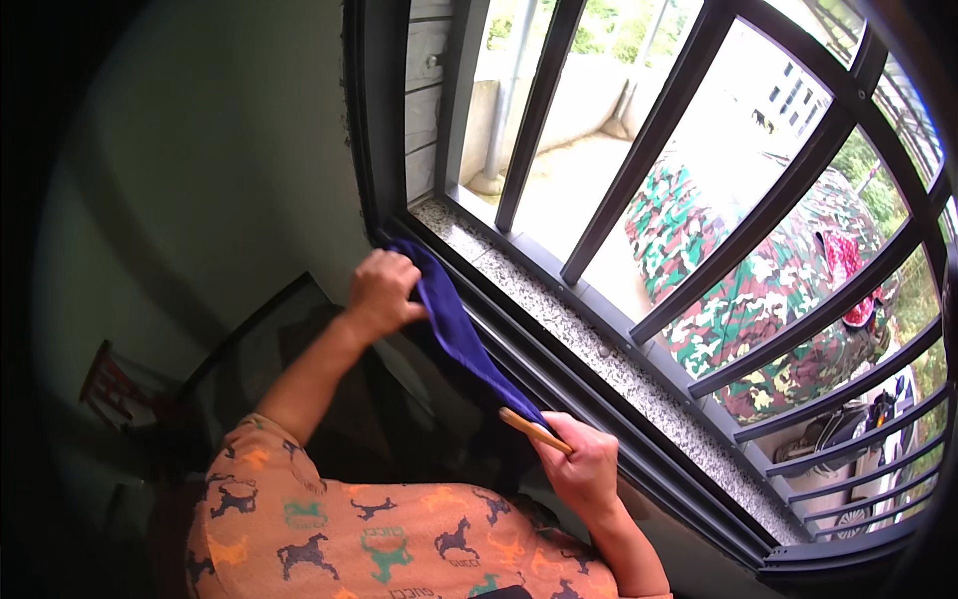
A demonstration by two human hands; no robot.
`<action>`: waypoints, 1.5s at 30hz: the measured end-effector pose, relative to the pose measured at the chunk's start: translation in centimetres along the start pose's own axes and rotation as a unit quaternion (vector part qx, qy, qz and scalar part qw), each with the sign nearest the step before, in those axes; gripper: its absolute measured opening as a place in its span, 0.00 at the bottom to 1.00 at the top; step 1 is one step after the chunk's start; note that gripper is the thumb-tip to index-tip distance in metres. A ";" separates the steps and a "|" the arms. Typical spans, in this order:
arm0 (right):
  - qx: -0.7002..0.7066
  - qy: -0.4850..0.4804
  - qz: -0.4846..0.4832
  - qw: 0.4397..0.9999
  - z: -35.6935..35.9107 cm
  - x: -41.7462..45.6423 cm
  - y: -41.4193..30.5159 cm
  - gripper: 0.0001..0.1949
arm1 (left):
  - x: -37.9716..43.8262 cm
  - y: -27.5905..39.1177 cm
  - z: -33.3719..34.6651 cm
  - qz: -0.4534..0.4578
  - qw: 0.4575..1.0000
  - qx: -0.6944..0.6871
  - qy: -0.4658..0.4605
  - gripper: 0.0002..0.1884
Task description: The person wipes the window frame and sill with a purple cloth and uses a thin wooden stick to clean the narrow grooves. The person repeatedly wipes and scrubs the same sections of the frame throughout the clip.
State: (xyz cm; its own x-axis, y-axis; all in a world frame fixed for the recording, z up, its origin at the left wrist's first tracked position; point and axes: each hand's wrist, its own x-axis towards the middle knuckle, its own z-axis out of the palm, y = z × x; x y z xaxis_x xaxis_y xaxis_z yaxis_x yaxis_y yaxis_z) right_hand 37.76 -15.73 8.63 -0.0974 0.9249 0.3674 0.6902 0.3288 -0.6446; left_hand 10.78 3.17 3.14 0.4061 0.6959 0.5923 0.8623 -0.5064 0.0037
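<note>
A dark blue cloth (465, 337) is stretched along the inner edge of the window frame (584, 419), between my two hands. My left hand (383, 293) grips its upper end near the corner of the frame. Lower down to the right, my right hand (580, 460) is closed around the cloth's other end and a thin wooden stick or handle (535, 432), whose tip points up and left. What the far end of the stick joins is hidden in my fist.
Dark metal bars (670, 161) stand beyond a speckled stone sill (554, 307). Outside lies a large camouflage cover (756, 322) with a red patterned cloth (846, 262) on it. A dark panel or tabletop edge (247, 329) and a small red wooden stool or chair (112, 382) are at left.
</note>
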 end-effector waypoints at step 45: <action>-0.426 0.348 0.487 0.678 -18.2 -35.1 17.2 0.14 | -4.7 40.5 -0.8 0.394 0.901 -0.165 0.074 0.23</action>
State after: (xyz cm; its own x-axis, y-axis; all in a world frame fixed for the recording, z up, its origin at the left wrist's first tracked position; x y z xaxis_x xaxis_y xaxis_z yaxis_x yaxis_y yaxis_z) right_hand 66.08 -46.02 -3.19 0.8597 0.2124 0.4645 0.3769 -0.8775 -0.2964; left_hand 43.53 -20.96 1.13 0.7868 -0.0084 0.6172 0.1773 -0.9547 -0.2389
